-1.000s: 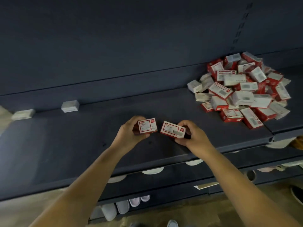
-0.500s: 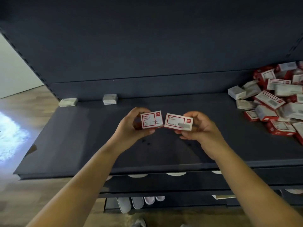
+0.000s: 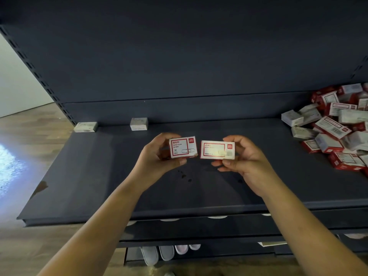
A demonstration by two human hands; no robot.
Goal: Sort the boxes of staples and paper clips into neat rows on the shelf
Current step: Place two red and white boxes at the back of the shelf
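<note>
Above the dark shelf (image 3: 83, 176), left hand (image 3: 153, 162) pinching a paper-clip box (image 3: 183, 147), right hand (image 3: 247, 162) pinching a staple box (image 3: 217, 150). Held side by side, labels up, probably to tell the kinds apart. Both small, red-and-white, staple box longer. Beyond: two pale boxes (image 3: 139, 123) at the back, jumbled pile (image 3: 336, 128) far right.

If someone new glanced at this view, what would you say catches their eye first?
Two small red-and-white boxes held up side by side at the centre: the paper clip box in the left hand, the wider box in the right hand. Next, the jumbled pile of boxes at the dark shelf's right end.
</note>
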